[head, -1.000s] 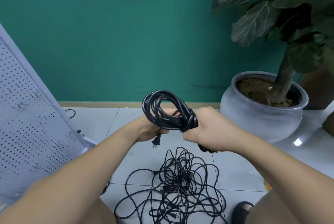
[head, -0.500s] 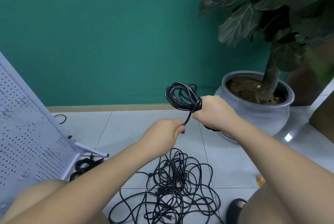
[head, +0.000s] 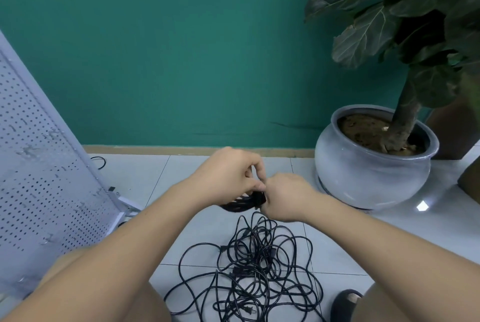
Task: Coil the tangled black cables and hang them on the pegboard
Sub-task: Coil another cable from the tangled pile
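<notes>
The coiled bundle of black cable (head: 240, 204) now lies sideways between your hands at picture centre, blurred by motion. Half a second ago its loops stood upright above your right fist. Your left hand (head: 228, 176) was then low at 7 o'clock of the bundle, pulling the tail. It has since come up over the coil, with its fingers curled and thumb and fingertips pinching the coil's right end. Your right hand (head: 285, 197) has dropped to meet it and is curled tightly round that same end. The two hands touch at the knuckles.

At 6 o'clock of your hands the loose tangle of thin black cables (head: 257, 272) sprawls on the glossy pale grey floor tiles (head: 213, 228). It looks unchanged: smooth round cord in many overlapping loops, with a two-pin plug at its lower edge.

At 9 o'clock leans the white perforated metal pegboard (head: 39, 165), tilted and dotted with rows of small holes, its angled white foot (head: 127, 207) on the tiles. A small black cable loop (head: 98, 161) lies behind it by the wooden baseboard (head: 181, 150).

At 3 o'clock sits the round glazed grey ceramic pot (head: 371, 165), shiny and bulbous, holding brown soil and a rough trunk. Broad, veined dark green leaves (head: 363, 35) fill 1 o'clock against the matte teal wall (head: 181, 48). A dark slipper (head: 345, 303) shows at 5 o'clock.
</notes>
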{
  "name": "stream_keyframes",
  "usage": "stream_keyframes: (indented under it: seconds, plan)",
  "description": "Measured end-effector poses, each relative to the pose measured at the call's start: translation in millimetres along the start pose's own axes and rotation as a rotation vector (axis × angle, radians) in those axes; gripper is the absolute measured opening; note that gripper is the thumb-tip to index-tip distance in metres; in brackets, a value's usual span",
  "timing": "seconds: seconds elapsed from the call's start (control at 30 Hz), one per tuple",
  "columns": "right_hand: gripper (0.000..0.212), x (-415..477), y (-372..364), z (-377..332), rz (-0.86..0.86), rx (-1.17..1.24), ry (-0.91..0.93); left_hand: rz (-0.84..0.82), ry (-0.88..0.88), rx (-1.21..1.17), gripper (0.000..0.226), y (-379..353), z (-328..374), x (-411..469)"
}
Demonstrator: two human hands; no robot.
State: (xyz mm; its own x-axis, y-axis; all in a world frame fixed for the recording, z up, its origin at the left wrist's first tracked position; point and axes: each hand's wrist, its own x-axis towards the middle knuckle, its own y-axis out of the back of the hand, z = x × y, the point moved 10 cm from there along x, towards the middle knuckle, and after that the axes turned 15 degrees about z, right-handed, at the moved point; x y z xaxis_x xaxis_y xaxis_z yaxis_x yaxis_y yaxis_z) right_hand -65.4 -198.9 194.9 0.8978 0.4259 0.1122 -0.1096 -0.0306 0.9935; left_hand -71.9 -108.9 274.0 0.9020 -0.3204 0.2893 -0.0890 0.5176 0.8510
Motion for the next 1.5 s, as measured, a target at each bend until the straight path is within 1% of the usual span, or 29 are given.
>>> stream_keyframes:
  seconds: [0.03,0.07,0.1,0.13,0.2,0.3,0.37,0.43,0.5,0.53,0.6,0.67,0.7,0.77,0.83,0.87,0.93,1.0,1.07,1.17,1.27,1.37,1.43,1.5]
  plan:
    - [0.033,-4,1,-11,-0.018,0.026,0.034,-0.005,0.038,-0.033,0.022,3,-5,1]
    - [0.046,-9,4,-20,-0.035,0.049,0.053,-0.008,0.061,-0.053,0.03,5,-9,2]
    - [0.059,-13,8,-26,-0.054,0.079,0.052,-0.004,0.074,-0.068,0.036,8,-13,3]
    - [0.068,-16,12,-29,-0.063,0.12,0.032,0.008,0.086,-0.087,0.042,12,-17,4]
    - [0.068,-19,22,-33,-0.036,0.221,-0.006,0.054,0.119,-0.161,0.05,19,-24,6]
    - [0.059,-17,42,-36,0.103,0.296,0.008,0.173,0.168,-0.283,0.057,29,-32,7]
    - [0.058,-14,48,-31,0.175,0.317,0.008,0.249,0.147,-0.319,0.063,35,-32,8]
    - [0.055,-11,52,-24,0.223,0.307,0.005,0.275,0.086,-0.265,0.069,39,-31,9]
    - [0.05,-11,58,-17,0.26,0.335,-0.022,0.182,0.084,-0.198,0.077,33,-39,7]
    - [0.052,-12,61,-12,0.279,0.35,-0.042,0.104,0.129,-0.223,0.078,27,-46,4]
    - [0.06,-14,66,-5,0.303,0.362,-0.078,-0.032,0.23,-0.349,0.081,15,-59,-3]
    - [0.063,-15,66,-2,0.292,0.393,-0.115,-0.063,0.29,-0.431,0.086,10,-65,-6]
    - [0.064,-16,64,0,0.286,0.405,-0.137,-0.053,0.312,-0.466,0.086,11,-65,-5]
    - [0.071,-14,61,6,0.287,0.441,-0.168,0.0,0.334,-0.514,0.073,15,-67,-2]
    - [0.083,-9,56,17,0.305,0.504,-0.222,0.064,0.329,-0.49,0.057,21,-71,1]
    - [0.088,-8,55,21,0.311,0.529,-0.252,0.081,0.321,-0.473,0.052,23,-71,2]
    - [0.091,-6,53,27,0.323,0.531,-0.277,0.074,0.316,-0.488,0.047,21,-69,1]
    - [0.087,-8,57,29,0.351,0.528,-0.291,0.039,0.303,-0.53,0.044,19,-64,1]
    - [0.074,-10,64,31,0.394,0.542,-0.325,0.043,0.258,-0.487,0.042,22,-59,3]
    - [0.05,-10,62,41,0.403,0.641,-0.43,0.101,0.143,-0.327,0.037,31,-48,8]
    - [0.036,-7,60,44,0.386,0.714,-0.484,0.185,0.073,-0.267,0.025,43,-34,11]
    - [0.036,-2,63,41,0.37,0.74,-0.455,0.224,0.047,-0.262,0.019,51,-27,14]
    - [0.044,-1,62,33,0.291,0.798,-0.426,0.22,0.074,-0.27,0.021,51,-29,15]
    - [0.053,-2,58,27,0.185,0.861,-0.434,0.215,0.099,-0.276,0.025,50,-31,16]
